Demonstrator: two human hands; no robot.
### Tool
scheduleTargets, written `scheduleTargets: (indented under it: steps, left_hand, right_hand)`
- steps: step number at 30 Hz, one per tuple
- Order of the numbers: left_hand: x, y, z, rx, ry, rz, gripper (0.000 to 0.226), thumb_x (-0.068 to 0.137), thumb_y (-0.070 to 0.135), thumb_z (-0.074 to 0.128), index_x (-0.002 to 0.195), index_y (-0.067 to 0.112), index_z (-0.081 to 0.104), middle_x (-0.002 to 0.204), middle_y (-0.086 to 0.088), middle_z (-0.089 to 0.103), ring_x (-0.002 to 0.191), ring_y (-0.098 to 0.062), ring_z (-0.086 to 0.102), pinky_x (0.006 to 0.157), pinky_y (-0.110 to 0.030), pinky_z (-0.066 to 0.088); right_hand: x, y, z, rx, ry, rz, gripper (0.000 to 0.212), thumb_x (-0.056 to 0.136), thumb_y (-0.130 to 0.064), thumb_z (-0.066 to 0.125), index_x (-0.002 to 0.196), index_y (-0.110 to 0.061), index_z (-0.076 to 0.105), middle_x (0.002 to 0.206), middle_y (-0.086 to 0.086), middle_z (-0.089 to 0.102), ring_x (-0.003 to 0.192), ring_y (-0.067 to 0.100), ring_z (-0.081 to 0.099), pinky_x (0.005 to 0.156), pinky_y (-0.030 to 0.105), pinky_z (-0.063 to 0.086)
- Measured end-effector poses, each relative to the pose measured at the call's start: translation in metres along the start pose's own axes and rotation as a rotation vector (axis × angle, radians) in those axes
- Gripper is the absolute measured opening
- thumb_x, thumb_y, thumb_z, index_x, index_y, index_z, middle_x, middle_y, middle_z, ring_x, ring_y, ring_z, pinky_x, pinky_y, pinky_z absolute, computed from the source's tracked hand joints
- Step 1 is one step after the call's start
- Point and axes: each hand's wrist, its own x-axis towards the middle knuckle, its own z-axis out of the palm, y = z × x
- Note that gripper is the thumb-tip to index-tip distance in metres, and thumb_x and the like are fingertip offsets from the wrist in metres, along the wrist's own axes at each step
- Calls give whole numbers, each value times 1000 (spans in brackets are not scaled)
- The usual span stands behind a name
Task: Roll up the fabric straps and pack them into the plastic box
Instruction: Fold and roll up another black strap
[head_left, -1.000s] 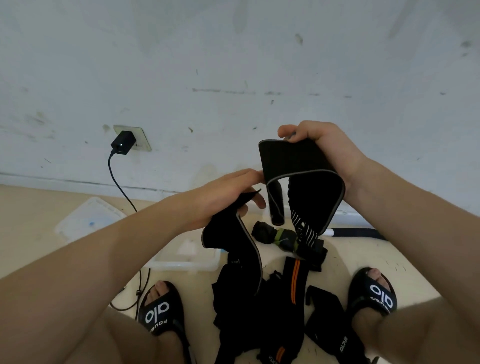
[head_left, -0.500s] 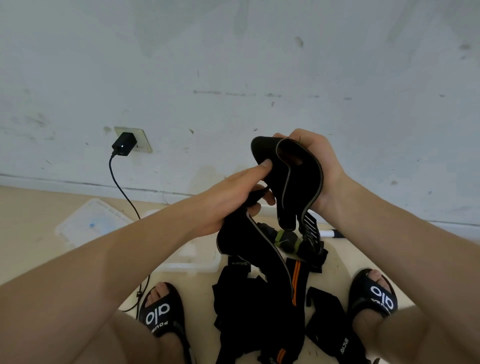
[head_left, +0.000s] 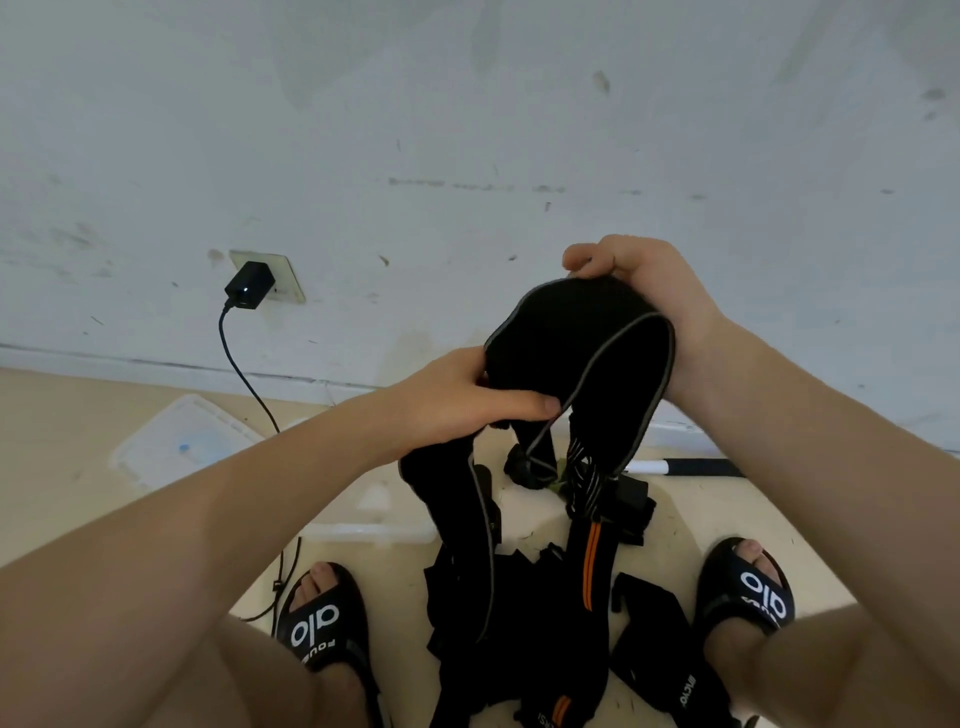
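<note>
While both hands grip it, the wide black strap (head_left: 566, 343) is only bent over, not rolled.
The right hand (head_left: 644, 291) clasps its top and the left hand (head_left: 467, 400) pinches its edge; more loose straps (head_left: 524, 613) lie below, beside the plastic box (head_left: 363, 532).

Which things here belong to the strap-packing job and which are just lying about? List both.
Job:
left hand and right hand, both gripping the black strap
strap pile on the floor
plastic box
box lid

Lying about:
charger and its cable
sandals
black-and-white rod
</note>
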Motion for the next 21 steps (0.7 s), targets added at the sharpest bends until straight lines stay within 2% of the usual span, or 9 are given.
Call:
scheduleTargets:
  steps: [3,5,7,9,11,14,16,18,21]
  left_hand:
    - [-1,-3,-9,54,84,36,15,91,32,75,91,36,60,54,31,58,51,12,56,52,-3,38]
    - [-3,-4,-15,61,131,33,14,91,34,75,101,30,66,57,30,59,52,9,56,58,-9,41]
    - [-4,-6,-19,81,178,18,28,87,41,77,102,19,66,61,20,60,51,2,52,65,-23,41]
    - [-4,-6,-20,107,213,23,32,85,43,78,95,16,64,61,15,58,50,-2,49,65,-27,39]
    - [-3,-6,-17,129,222,32,28,85,39,78,93,16,64,63,13,61,48,-1,48,64,-26,39]
    - [-1,-3,-12,147,205,46,15,86,28,77,91,20,65,68,9,63,53,-3,51,65,-26,40]
    - [0,-4,-11,150,207,35,11,85,21,75,86,23,65,68,10,64,61,-10,55,68,-28,43]
    - [1,-5,-11,145,199,19,10,83,18,74,89,20,66,69,9,65,65,-13,58,73,-32,49]
    - [3,-6,-12,127,192,-7,19,76,21,72,95,19,69,67,10,63,63,-10,58,69,-31,48]
  right_hand:
    - [7,-8,-13,-430,118,-112,11,83,-10,57,80,-14,67,70,-1,59,59,16,56,55,23,44]
    - [15,-8,-23,-844,184,-191,9,82,-12,60,81,-14,69,76,-3,63,69,15,57,61,25,43]
    - [19,-2,-33,-1206,158,-145,11,86,-20,62,94,-18,70,92,-4,65,83,17,58,68,28,42]
    - [19,5,-38,-1424,37,-65,24,95,-26,57,117,-23,66,111,-7,59,100,16,54,81,29,40]
    - [27,12,-24,-1323,-102,-17,32,101,-23,48,128,-31,62,122,-13,55,108,8,51,92,27,34]
    - [35,31,-13,-1155,-396,32,42,102,-10,49,101,-42,75,104,-17,73,96,0,65,92,25,42]
    - [30,28,-7,-1123,-393,0,31,100,-12,55,96,-33,77,87,-14,74,104,8,67,80,14,44]
    - [17,24,-2,-1047,-293,-59,16,102,-30,54,104,-32,70,95,-10,74,105,6,65,77,10,40]
    - [-4,25,-9,-999,-367,-100,18,101,-40,55,116,-33,62,108,-5,73,110,2,61,84,17,38]
